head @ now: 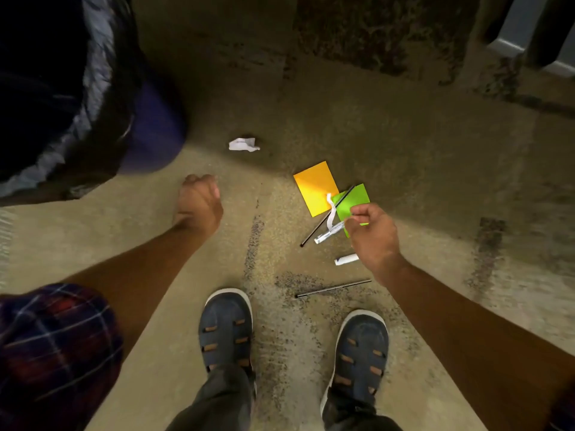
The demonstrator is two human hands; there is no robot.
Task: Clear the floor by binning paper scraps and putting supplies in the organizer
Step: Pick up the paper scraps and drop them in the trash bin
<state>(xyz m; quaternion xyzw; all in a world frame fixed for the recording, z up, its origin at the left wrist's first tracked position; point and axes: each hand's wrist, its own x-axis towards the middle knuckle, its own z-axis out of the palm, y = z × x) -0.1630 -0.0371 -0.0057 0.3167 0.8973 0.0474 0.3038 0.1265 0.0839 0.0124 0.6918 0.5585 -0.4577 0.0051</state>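
Note:
On the carpet ahead of my feet lie an orange paper note (315, 188), a green paper note (354, 198), a curled white paper strip (330, 209) and a thin black pen (323, 223) crossing them. My right hand (371, 236) pinches the near edge of the green note between thumb and fingers. A crumpled white paper scrap (244, 144) lies farther off, toward the bin. A second black pen (333, 288) and a short white stick (346, 260) lie nearer my shoes. My left hand (199, 202) hovers as a closed fist, with nothing visible in it.
A blue bin (157, 132) with a black liner (71, 88) stands at the upper left. My two shoes (225, 328) are at the bottom centre. Dark furniture legs (541, 29) show at the top right. No organizer is in view.

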